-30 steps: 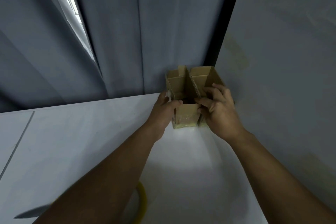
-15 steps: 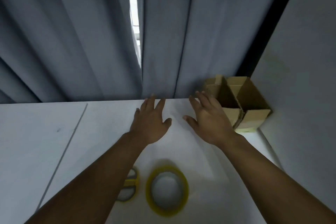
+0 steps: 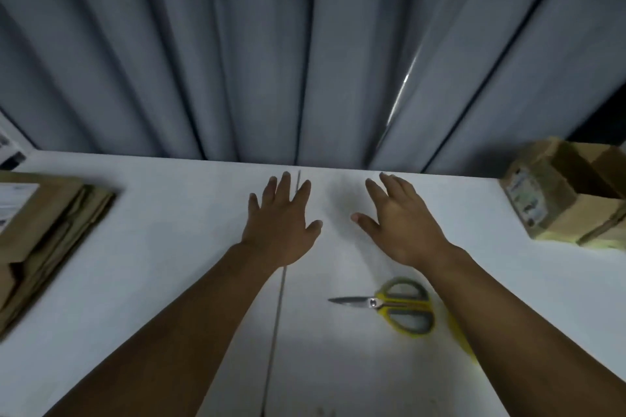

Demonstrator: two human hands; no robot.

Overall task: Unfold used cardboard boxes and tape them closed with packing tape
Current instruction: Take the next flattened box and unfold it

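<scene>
Head view, single entry, work table with cardboard stock. Item: left hand [image 3: 281, 230], fingers straight and spread, palm down over the white table [image 3: 169, 264], holding nothing. Item: right hand [image 3: 399, 230], likewise spread and empty, thumb turned toward the left hand; whether either palm touches the surface cannot be told. Item: erected cardboard box [image 3: 542, 203], far right edge of the table against the grey curtain [image 3: 305, 44], top flaps standing open, printed label on its side, yellowish tape along its lower seam, well apart from both hands. Item: stack of flattened cardboard boxes [image 3: 50, 223], far left edge, one carrying a white label, untouched. Item: scissors [image 3: 396, 305], yellow and grey handles, blades together and pointing left, lying just beside the right forearm. Item: yellow arc [image 3: 460, 340] showing past that forearm, judged to be the packing tape roll, mostly hidden. Change noted: a second ago both hands gripped the erected box in the far corner; half a second ago they had let go and opened above the table; now the view has swung left, leaving that box at the frame's right edge and bringing the flat stack into sight. Judgement: this box is set aside with its bottom taped, and the free hands are placed to take a fresh flat box from the left stack.
</scene>
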